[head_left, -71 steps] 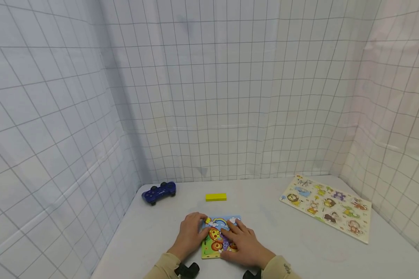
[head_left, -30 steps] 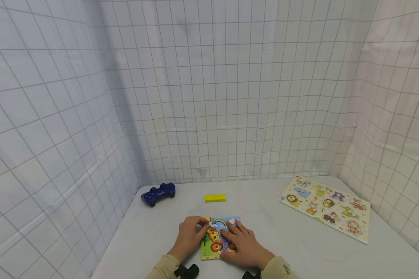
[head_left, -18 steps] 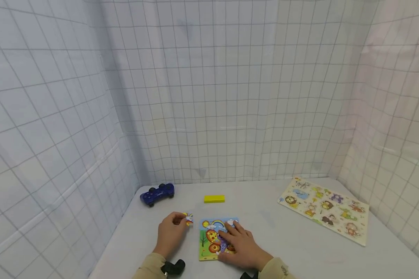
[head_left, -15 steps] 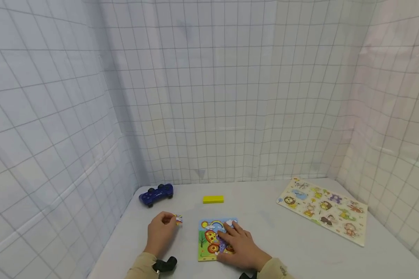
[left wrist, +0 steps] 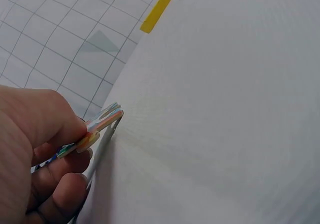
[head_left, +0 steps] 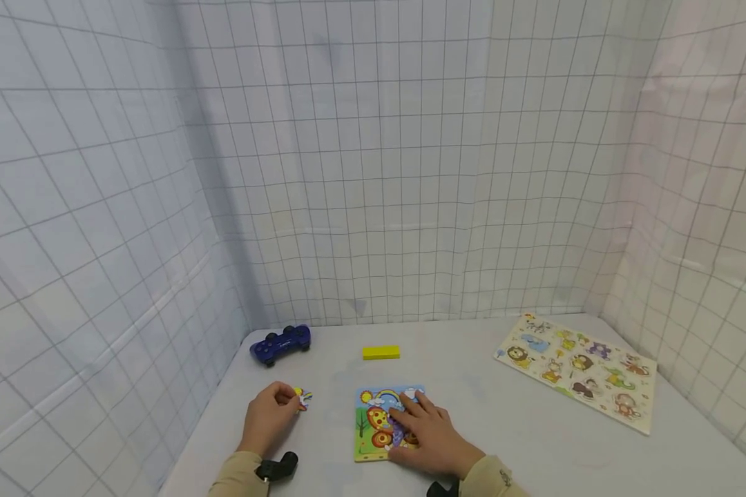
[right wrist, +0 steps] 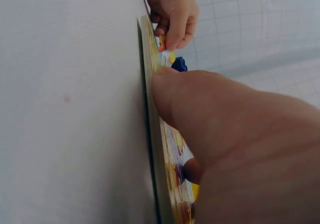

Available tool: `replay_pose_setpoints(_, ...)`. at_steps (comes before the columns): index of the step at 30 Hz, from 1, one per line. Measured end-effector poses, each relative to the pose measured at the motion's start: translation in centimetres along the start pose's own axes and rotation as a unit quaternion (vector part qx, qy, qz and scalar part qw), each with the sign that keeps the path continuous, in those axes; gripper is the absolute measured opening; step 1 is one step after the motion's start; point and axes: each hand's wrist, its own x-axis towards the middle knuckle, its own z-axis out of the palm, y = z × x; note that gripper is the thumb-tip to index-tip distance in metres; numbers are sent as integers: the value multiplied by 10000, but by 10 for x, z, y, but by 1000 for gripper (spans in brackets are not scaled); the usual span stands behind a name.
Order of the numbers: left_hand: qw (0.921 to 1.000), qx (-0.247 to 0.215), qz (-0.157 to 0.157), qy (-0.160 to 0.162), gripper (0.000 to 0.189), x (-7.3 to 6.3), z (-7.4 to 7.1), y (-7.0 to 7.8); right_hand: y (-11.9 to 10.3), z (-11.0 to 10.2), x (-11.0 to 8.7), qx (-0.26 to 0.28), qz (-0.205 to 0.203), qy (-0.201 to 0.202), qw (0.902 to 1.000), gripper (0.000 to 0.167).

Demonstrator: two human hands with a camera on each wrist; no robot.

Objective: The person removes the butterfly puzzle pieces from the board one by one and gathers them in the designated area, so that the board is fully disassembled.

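My left hand point(head_left: 267, 420) pinches a small colourful puzzle piece point(head_left: 303, 398) between thumb and fingers, just above the table left of the puzzle board. The left wrist view shows the piece point(left wrist: 102, 121) nearly edge-on, partly covered by the fingertips. A small square picture puzzle board point(head_left: 368, 442) lies flat in front of me, with a sun, a rainbow and a tree on it. Across its right side rests my right hand point(head_left: 432, 440), fingers spread, hiding part of the picture. In the right wrist view, the thumb point(right wrist: 172, 91) touches the edge of the board point(right wrist: 162, 149).
At the back left lies a dark blue game controller point(head_left: 281, 345). A yellow block point(head_left: 381, 353) sits beyond the puzzle board. To the right is a large cream board point(head_left: 578, 373) with animal pictures. Gridded white sheets point(head_left: 373, 172) enclose the table's back and sides.
My left hand has left the board's upper left with the puzzle piece and moved leftward over the table. The right hand has stayed on the board.
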Motion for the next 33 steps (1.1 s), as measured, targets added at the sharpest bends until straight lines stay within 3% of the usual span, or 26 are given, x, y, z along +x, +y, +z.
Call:
replay_pose_setpoints(10, 9993, 354, 61, -79, 37, 2, 0, 2, 1, -3, -2, 6, 48, -12, 10000, 77)
replay_pose_setpoints(33, 9911, 1147, 680, -14, 27, 3, -3, -1, 5, 3, 3, 39, -15, -24, 10000, 77)
